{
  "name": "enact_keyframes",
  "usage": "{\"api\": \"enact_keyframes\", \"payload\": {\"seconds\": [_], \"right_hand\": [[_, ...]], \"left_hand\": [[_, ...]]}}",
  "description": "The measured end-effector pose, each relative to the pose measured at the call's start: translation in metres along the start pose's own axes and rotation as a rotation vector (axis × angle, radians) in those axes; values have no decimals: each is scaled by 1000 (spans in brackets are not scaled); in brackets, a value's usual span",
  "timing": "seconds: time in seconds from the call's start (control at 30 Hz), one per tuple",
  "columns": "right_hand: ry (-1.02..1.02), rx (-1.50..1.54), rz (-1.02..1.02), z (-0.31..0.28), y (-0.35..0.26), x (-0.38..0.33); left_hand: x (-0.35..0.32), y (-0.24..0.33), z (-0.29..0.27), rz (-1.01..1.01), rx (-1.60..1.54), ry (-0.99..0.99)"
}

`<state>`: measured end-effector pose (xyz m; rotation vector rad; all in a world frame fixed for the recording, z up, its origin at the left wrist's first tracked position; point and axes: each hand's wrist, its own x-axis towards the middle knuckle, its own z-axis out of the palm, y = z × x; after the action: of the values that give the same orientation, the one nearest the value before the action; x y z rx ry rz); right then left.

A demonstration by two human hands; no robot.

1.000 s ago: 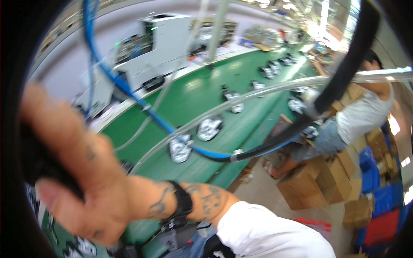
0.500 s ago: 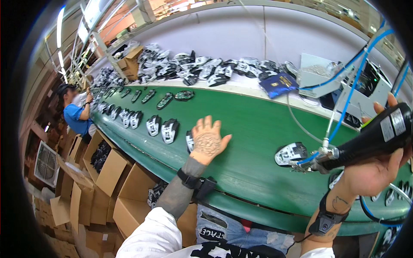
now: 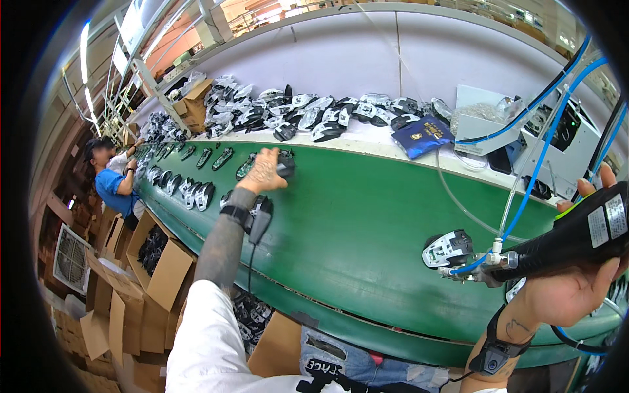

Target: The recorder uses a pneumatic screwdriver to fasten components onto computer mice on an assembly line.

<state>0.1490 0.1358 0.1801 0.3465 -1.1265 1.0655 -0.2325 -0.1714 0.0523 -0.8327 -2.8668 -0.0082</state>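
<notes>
My left hand (image 3: 263,170) is out over the far side of the green belt, its fingers closed around a dark computer mouse shell (image 3: 286,167). That hand partly covers the nearest circuit boards. A green circuit board (image 3: 245,166) lies just left of it. My right hand (image 3: 567,291) grips a black power screwdriver (image 3: 570,236) with a metal nose and blue hoses. Below the nose, a white-and-black mouse shell (image 3: 449,249) lies on the belt; contact with the tip cannot be made out. Another shell (image 3: 515,288) is partly hidden by my right wrist.
Mouse shells (image 3: 196,195) and circuit boards (image 3: 204,157) form rows along the green belt (image 3: 354,216). Bagged shells (image 3: 314,114), a blue pouch (image 3: 422,135) and a white bin (image 3: 481,111) stand on the back ledge. Cardboard boxes (image 3: 160,262) and a person (image 3: 114,177) are at left.
My left hand has moved up and left from the near row of shells to the boards, carrying a mouse shell off the belt. My right hand keeps the screwdriver in nearly the same place.
</notes>
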Motion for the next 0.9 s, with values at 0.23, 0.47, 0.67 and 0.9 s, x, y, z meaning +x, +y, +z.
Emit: {"api": "enact_keyframes", "payload": {"seconds": [0.23,0.47,0.67,0.9], "right_hand": [[97,1,47,-5,1,-6],[126,112,43,-7,4,-10],[-5,76,153,-17,-5,-5],[22,125,120,6,-4,1]], "left_hand": [[61,-77,27,172,-63,100],[86,-60,42,193,-14,-63],[87,-10,13,169,202,-395],[34,44,35,124,-154,-289]]}}
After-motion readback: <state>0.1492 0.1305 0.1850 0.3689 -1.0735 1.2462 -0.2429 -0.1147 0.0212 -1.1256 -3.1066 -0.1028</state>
